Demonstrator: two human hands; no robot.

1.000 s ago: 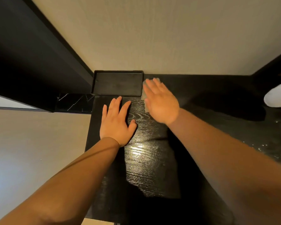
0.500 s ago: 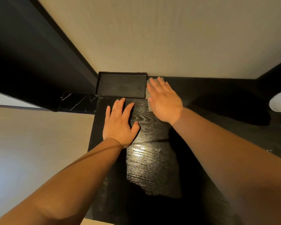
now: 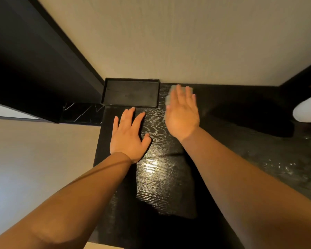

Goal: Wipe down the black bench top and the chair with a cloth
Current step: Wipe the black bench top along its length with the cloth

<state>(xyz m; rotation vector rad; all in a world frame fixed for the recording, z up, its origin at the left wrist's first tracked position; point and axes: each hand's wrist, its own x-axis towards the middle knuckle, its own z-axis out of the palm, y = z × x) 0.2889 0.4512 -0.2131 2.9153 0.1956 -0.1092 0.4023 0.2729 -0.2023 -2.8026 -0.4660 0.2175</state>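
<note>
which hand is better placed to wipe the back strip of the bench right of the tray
Right. The right hand presses the cloth flat on the bench top by the wall, just beside the tray. The left hand lies flat and bare, nearer the front edge.

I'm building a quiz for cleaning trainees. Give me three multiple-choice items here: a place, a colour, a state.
1. Where is the cloth? A on the floor; B under the right hand; C draped on the wall.
2. The tray is: A white; B black; C red.
3. The left hand is: A flat on the bench top; B a fist; C gripping the tray.
Key: B, a grey edge peeks beside its fingers; B, dark as the bench top; A, it lies spread, uncurled.
</note>
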